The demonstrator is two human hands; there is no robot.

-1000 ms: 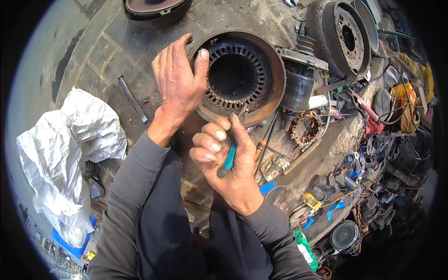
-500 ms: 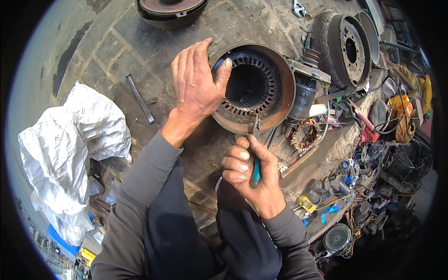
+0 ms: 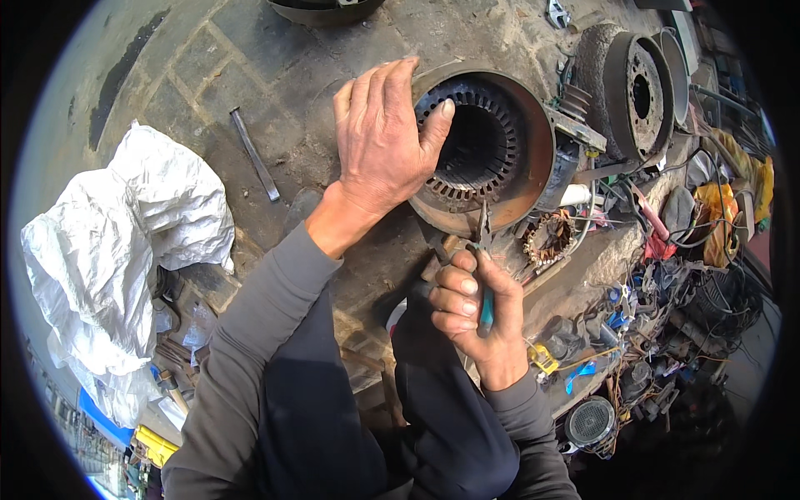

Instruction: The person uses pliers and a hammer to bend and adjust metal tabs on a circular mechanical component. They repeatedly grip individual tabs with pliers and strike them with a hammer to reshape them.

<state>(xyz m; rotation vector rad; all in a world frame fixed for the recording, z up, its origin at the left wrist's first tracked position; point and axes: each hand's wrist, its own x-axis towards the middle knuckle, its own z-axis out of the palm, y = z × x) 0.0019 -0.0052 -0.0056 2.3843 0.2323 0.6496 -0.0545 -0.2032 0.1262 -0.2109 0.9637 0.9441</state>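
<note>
A round motor stator housing (image 3: 542, 162), its slotted core facing up, stands in front of me. My left hand (image 3: 379, 137) lies over its left rim, fingers stretched out, thumb pointing over the opening. In my closed right hand (image 3: 479, 312) is a pair of pliers (image 3: 484, 229) with teal handles and slim jaws. The jaws point away from me, at the near rim of the housing; whether they grip anything there is too small to tell. A ring of copper windings (image 3: 550, 237) lies right of the pliers.
A flat metal bar (image 3: 254, 154) and a crumpled white sack (image 3: 125, 242) lie to the left. Rusty wheel drums (image 3: 646, 96) stand at the far right, with an adjustable wrench (image 3: 557, 13) beyond. Scrap parts, wires and a round grille (image 3: 590, 421) crowd the right side.
The view has shifted, and the housing, both hands and the pliers now appear farther right. My left hand stays at the rim, and my right hand keeps its grip on the pliers.
</note>
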